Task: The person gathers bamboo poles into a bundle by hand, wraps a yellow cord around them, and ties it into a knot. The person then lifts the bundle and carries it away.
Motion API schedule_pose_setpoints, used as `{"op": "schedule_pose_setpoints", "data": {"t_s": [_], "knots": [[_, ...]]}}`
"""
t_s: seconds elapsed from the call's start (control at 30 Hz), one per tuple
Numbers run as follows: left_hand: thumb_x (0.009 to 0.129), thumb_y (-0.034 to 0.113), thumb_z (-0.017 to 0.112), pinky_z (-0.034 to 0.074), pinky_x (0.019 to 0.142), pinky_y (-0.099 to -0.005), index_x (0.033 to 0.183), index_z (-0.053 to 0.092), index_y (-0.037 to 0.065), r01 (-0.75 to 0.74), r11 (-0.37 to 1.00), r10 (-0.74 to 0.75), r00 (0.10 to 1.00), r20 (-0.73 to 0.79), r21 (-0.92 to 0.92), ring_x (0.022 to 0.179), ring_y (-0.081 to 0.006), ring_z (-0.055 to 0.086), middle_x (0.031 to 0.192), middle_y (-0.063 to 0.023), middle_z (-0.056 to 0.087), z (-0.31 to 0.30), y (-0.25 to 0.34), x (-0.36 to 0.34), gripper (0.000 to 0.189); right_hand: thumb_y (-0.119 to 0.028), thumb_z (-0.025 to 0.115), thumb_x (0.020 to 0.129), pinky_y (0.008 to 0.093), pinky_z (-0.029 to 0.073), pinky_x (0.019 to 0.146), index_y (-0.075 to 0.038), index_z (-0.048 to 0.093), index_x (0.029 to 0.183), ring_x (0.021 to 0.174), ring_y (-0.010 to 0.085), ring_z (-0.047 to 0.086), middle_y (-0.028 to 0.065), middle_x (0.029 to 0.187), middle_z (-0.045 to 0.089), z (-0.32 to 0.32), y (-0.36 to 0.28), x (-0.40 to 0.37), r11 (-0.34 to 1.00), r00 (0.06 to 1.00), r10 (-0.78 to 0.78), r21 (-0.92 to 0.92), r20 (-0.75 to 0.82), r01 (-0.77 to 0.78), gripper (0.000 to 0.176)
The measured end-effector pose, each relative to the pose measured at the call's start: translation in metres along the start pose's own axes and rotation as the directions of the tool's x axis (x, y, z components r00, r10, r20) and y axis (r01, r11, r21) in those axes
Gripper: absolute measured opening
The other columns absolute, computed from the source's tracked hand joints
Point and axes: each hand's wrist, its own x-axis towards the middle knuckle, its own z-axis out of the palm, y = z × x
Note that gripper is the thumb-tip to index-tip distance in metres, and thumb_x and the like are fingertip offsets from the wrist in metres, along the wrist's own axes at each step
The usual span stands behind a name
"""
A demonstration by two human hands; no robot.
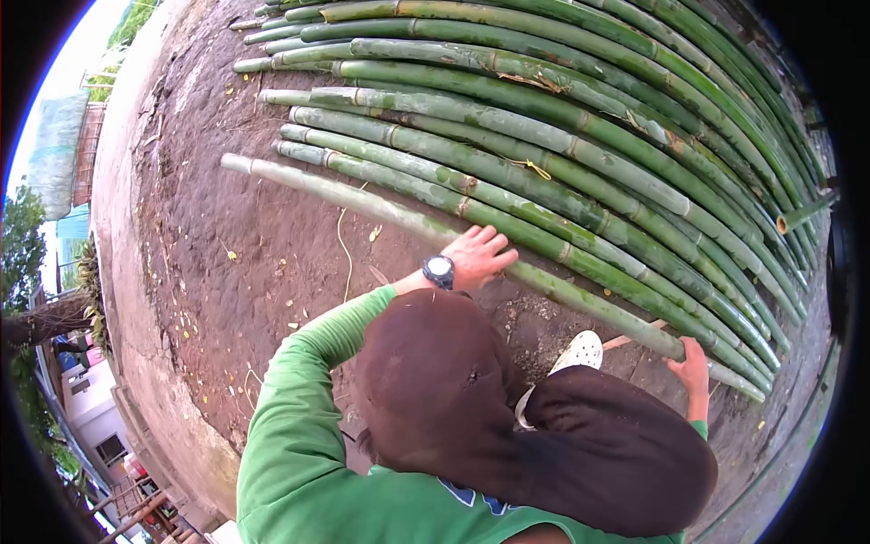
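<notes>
A long pale-green bamboo pole (362, 202) lies nearest to me, at the front of a row of poles. My left hand (478, 257), with a watch (439, 269) at its wrist, is wrapped over the middle of this pole. Farther right, my right hand (692, 366) grips the same pole near its right end, thumb on the near side. Just beyond it, another green bamboo pole (399, 183) lies almost parallel. The left part of the held pole looks slightly blurred.
Many green bamboo poles (544, 113) lie side by side beyond my hands. A yellow tie (533, 169) rests on one. My white shoe (580, 350) stands on the bare dirt (272, 236) close to the held pole. A thin string (344, 249) lies on the ground.
</notes>
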Motion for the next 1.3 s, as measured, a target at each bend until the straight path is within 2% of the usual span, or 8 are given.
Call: {"op": "schedule_pose_setpoints", "data": {"t_s": [0.3, 0.43, 0.67, 1.0, 1.1, 1.13, 1.23, 1.3], "knots": [[0.083, 0.022, 0.071, 0.046, 0.091, -0.0428, 0.127, 0.061, 0.012, -0.158, 0.975, 0.141, 0.983, -0.113, -0.154, 0.11, -0.0285, 0.054, 0.115, -0.0086, 0.057, 0.1, 0.084, 0.047, 0.046, -0.016, 0.081, 0.071, 0.0498, 0.051, 0.099, -0.003, 0.061, 0.128, 0.119, 0.0423, 0.06, 0.0205, 0.124, 0.064, 0.021, 0.096, -0.069, 0.926, 0.91, 0.366, -0.169, 0.194, -0.337, 0.062], [0.079, 0.018, 0.068, 0.047, 0.092, -0.0434, 0.126, 0.061, 0.012, -0.2, 0.973, 0.176, 0.966, -0.187, -0.119, 0.111, -0.0283, 0.057, 0.11, -0.0086, 0.06, 0.095, 0.084, 0.078, 0.048, -0.009, 0.071, 0.081, 0.0491, 0.051, 0.103, -0.003, 0.061, 0.13, 0.123, 0.0401, 0.059, 0.02, 0.138, 0.059, 0.059, 0.189, -0.07, 0.69, 0.821, 0.542, -0.653, 0.179, -0.313, 0.05], [0.086, 0.011, 0.066, 0.042, 0.109, -0.0522, 0.136, 0.054, 0.004, 0.117, 0.992, -0.097, 0.945, -0.312, 0.047, 0.13, -0.0419, 0.05, 0.131, -0.0218, 0.055, 0.022, -0.035, 0.128, 0.052, -0.015, 0.065, 0.093, 0.0461, 0.043, 0.111, -0.004, 0.041, 0.149, 0.134, 0.0407, 0.049, 0.0231, 0.145, 0.05, -0.023, 0.007, 0.153, 0.957, 0.917, 0.009, -0.261, -0.398, -0.123, 0.062], [0.084, 0.06, 0.072, 0.014, 0.125, -0.0604, 0.161, 0.03, 0.01, 0.286, 0.893, -0.1, 0.878, -0.468, 0.347, 0.154, -0.0448, 0.019, 0.164, -0.0236, 0.028, -0.062, -0.101, 0.188, 0.101, 0.0, 0.065, 0.08, 0.0522, 0.034, 0.119, -0.009, 0.028, 0.159, 0.15, 0.0363, 0.032, 0.0152, 0.159, 0.034, -0.033, -0.008, 0.257, 0.952, 0.845, -0.026, -0.271, -0.534, -0.142, 0.088], [0.078, 0.065, 0.075, 0.02, 0.124, -0.058, 0.159, 0.032, 0.008, 0.395, 0.898, -0.304, 0.875, -0.378, 0.193, 0.15, -0.0441, 0.032, 0.155, -0.0275, 0.043, -0.066, -0.137, 0.203, 0.108, -0.004, 0.065, 0.081, 0.0519, 0.033, 0.119, -0.011, 0.028, 0.159, 0.15, 0.0361, 0.032, 0.0138, 0.16, 0.034, -0.042, -0.041, 0.261, 0.948, 0.817, -0.066, -0.292, -0.572, -0.128, 0.087], [0.079, 0.063, 0.075, 0.03, 0.119, -0.0536, 0.151, 0.041, 0.006, 0.428, 0.9, -0.433, 0.9, 0.049, 0.085, 0.141, -0.0399, 0.045, 0.144, -0.0237, 0.055, -0.087, -0.142, 0.21, 0.098, -0.006, 0.065, 0.081, 0.052, 0.033, 0.119, -0.011, 0.028, 0.16, 0.15, 0.0359, 0.032, 0.0136, 0.16, 0.034, -0.048, -0.043, 0.261, 0.938, 0.803, -0.113, -0.329, -0.585, -0.109, 0.087], [0.085, 0.04, 0.076, 0.042, 0.109, -0.0495, 0.135, 0.056, 0.008, 0.2, 0.951, -0.114, 0.936, -0.334, 0.236, 0.127, -0.034, 0.056, 0.129, -0.0145, 0.063, -0.06, -0.158, 0.203, 0.063, -0.008, 0.066, 0.08, 0.0554, 0.031, 0.119, -0.015, 0.023, 0.162, 0.152, 0.0361, 0.029, 0.0119, 0.163, 0.031, -0.053, -0.031, 0.265, 0.935, 0.854, -0.075, -0.335, -0.515, -0.119, 0.092], [0.088, 0.027, 0.072, 0.047, 0.103, -0.0471, 0.136, 0.055, 0.009, 0.194, 0.934, -0.131, 0.967, -0.218, 0.301, 0.121, -0.0324, 0.058, 0.122, -0.0137, 0.063, -0.061, -0.154, 0.201, 0.054, -0.008, 0.066, 0.08, 0.06, 0.03, 0.119, -0.02, 0.02, 0.164, 0.153, 0.0367, 0.027, 0.0098, 0.166, 0.028, -0.045, -0.018, 0.27, 0.936, 0.88, -0.037, -0.326, -0.474, -0.136, 0.097]]}}
